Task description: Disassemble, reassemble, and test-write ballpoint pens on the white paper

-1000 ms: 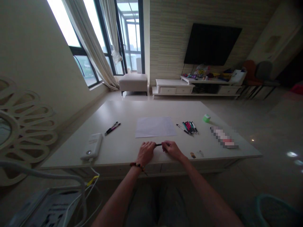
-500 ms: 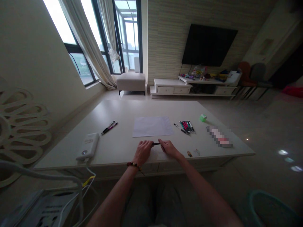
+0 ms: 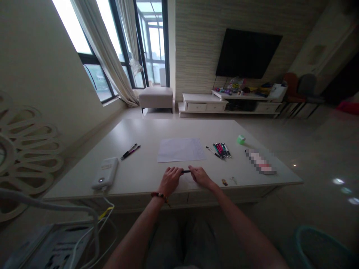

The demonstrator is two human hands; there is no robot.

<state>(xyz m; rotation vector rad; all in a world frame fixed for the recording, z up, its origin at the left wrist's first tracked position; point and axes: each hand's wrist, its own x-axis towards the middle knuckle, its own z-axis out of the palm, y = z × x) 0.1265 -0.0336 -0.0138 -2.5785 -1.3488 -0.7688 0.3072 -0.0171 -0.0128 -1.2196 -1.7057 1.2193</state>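
Between my two hands a dark pen lies sideways above the near edge of the white table. My left hand, with a beaded bracelet at the wrist, is closed on its left end. The fingers of my right hand are closed round the right end. Just beyond them lies a white sheet of paper. Several pens are grouped to the right of the paper, and a few more pens rest on the left side.
A white power bank with a cable is at the table's left front. On the right are a green-and-white small object, a pixelated item and small pieces near the edge. A teal basin stands lower right.
Both hands still hold the pen in nearly the same place. The view has shifted very slightly.
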